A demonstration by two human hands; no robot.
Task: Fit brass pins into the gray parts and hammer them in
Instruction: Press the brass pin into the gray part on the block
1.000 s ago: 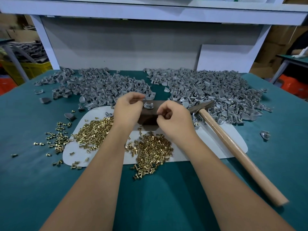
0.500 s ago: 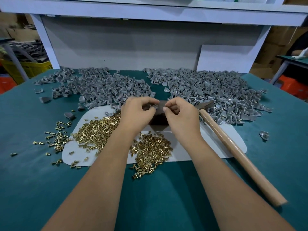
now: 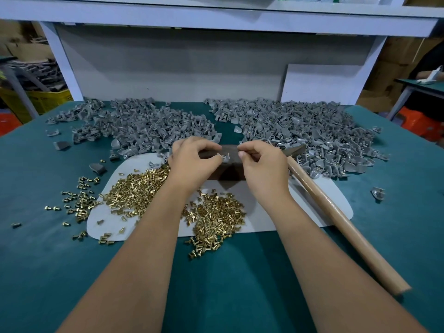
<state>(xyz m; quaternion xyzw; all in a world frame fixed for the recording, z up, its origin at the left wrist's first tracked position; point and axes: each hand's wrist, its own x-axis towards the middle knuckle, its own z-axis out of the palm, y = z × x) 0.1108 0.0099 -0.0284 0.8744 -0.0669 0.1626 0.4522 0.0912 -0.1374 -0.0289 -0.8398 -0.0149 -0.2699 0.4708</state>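
My left hand (image 3: 192,164) pinches a small gray part (image 3: 224,158) at its fingertips, just over the dark block (image 3: 231,152) on the white mat. My right hand (image 3: 263,169) hovers a little right of the part with its fingers curled and thumb against forefinger; no pin shows between them. Two heaps of brass pins lie on the mat, one on the left (image 3: 137,191) and one under my wrists (image 3: 216,213). The hammer (image 3: 336,212) lies to the right, its head (image 3: 295,150) beside the block and its wooden handle running toward me.
Two large heaps of gray parts cover the back of the green table, left (image 3: 149,126) and right (image 3: 302,131). Loose pins (image 3: 80,200) are scattered off the white mat (image 3: 269,212) on the left. A white upright frame and a grey back panel stand behind.
My hands met over the block, then drew slightly apart. The gray part that lay on the block is now at my left fingertips. The hammer has not moved.
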